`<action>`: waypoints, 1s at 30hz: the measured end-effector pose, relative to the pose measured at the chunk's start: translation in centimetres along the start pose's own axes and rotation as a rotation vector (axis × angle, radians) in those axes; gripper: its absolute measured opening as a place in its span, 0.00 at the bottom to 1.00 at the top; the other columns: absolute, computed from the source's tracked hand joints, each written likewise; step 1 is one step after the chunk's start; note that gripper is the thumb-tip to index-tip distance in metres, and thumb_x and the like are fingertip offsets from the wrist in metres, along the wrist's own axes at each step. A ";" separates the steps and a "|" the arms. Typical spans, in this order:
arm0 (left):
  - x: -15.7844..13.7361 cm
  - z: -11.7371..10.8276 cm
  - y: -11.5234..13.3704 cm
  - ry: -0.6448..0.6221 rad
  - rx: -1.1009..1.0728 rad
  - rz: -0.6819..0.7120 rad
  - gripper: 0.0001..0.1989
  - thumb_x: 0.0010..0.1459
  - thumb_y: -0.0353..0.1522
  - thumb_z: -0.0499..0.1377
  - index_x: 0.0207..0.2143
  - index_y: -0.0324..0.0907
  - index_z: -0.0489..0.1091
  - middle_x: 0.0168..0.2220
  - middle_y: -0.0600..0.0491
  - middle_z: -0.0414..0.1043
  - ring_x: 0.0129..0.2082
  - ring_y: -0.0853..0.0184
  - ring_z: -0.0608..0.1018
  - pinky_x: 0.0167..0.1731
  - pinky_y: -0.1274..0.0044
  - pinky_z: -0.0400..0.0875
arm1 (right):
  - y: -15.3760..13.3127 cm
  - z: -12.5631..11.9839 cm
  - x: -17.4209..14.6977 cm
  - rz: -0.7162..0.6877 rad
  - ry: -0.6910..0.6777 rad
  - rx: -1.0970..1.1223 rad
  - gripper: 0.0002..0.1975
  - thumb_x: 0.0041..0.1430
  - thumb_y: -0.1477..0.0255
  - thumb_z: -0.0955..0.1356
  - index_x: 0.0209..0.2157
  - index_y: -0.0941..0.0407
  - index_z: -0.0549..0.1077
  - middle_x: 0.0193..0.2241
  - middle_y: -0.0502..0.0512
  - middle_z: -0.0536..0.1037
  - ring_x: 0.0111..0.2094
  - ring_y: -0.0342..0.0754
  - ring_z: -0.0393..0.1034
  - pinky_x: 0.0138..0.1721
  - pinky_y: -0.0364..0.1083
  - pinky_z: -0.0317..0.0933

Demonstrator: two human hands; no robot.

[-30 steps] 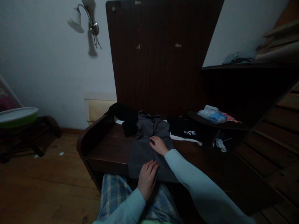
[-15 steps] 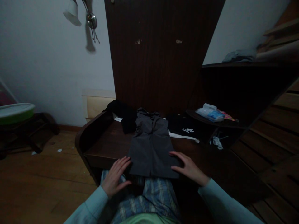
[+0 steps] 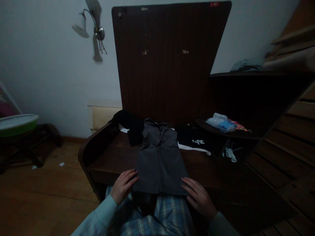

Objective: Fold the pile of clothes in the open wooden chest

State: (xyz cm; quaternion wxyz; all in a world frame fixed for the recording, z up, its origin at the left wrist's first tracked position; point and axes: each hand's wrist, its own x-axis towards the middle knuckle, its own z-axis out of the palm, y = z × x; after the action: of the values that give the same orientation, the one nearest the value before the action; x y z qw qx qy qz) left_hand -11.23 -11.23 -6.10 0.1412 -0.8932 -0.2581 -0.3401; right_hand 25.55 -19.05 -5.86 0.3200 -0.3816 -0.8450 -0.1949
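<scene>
Trousers (image 3: 169,214), blue plaid, on the wearer's legs, nearest. Left hand (image 3: 123,186): fingers slightly parted, tips at the left edge of the grey garment near its hem; whether it pinches the cloth cannot be told. Right hand (image 3: 199,197): fingers slightly parted, tips at the opposite edge by the lower corner; pinch likewise cannot be told. Grey garment (image 3: 169,164): sleeveless in outline, collar end away from the wearer, centre line running lengthwise, laid flat on the dark wooden top (image 3: 110,157), hem at its front edge; no legible marking. Black cloth (image 3: 184,136), right of the garment's upper part: white lettering (image 3: 198,142), stylised, not securely readable; white strip along its near edge. Second black cloth (image 3: 135,127), on the left: unmarked where visible. Plastic packet (image 3: 226,126), white and blue, on a low shelf: print too small to read. Upright dark panel (image 3: 167,72), behind: small red label (image 3: 214,4) at upper right, illegible; pale scuffs.
</scene>
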 end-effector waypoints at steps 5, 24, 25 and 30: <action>0.5 -2.5 2.0 -0.009 -0.181 -0.012 0.13 0.58 0.31 0.44 0.43 0.41 0.62 0.46 0.44 0.68 0.51 0.62 0.64 0.47 0.69 0.62 | -1.5 -2.8 1.1 0.024 0.094 0.106 0.15 0.46 0.81 0.61 0.37 0.55 0.69 0.31 0.52 0.77 0.34 0.45 0.72 0.36 0.42 0.67; 13.1 -3.0 -1.6 0.090 -0.853 -0.734 0.17 0.49 0.42 0.52 0.30 0.37 0.69 0.28 0.52 0.71 0.29 0.67 0.72 0.28 0.80 0.65 | 5.7 -6.8 14.4 0.645 -0.214 0.594 0.09 0.44 0.69 0.63 0.26 0.56 0.73 0.26 0.51 0.75 0.30 0.48 0.69 0.33 0.46 0.64; 14.4 -1.8 -2.9 0.104 -0.903 -0.791 0.17 0.48 0.43 0.53 0.30 0.36 0.69 0.27 0.53 0.71 0.29 0.67 0.71 0.28 0.79 0.65 | 7.0 -5.5 15.5 0.691 -0.198 0.632 0.09 0.43 0.68 0.63 0.25 0.56 0.72 0.25 0.51 0.75 0.30 0.48 0.69 0.32 0.46 0.64; 16.6 4.2 -7.7 0.201 -0.762 -1.152 0.16 0.49 0.39 0.53 0.34 0.35 0.68 0.31 0.50 0.70 0.35 0.66 0.71 0.36 0.77 0.64 | 10.2 1.9 16.1 0.979 0.075 0.645 0.14 0.47 0.63 0.62 0.32 0.56 0.70 0.32 0.56 0.75 0.34 0.49 0.69 0.30 0.47 0.64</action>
State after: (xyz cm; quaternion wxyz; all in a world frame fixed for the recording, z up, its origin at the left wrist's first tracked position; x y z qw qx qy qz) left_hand -2.73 2.96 2.69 -0.3618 -0.5655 -0.5392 -0.5086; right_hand 24.54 -3.06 4.75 0.5025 -0.6035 -0.5751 0.2293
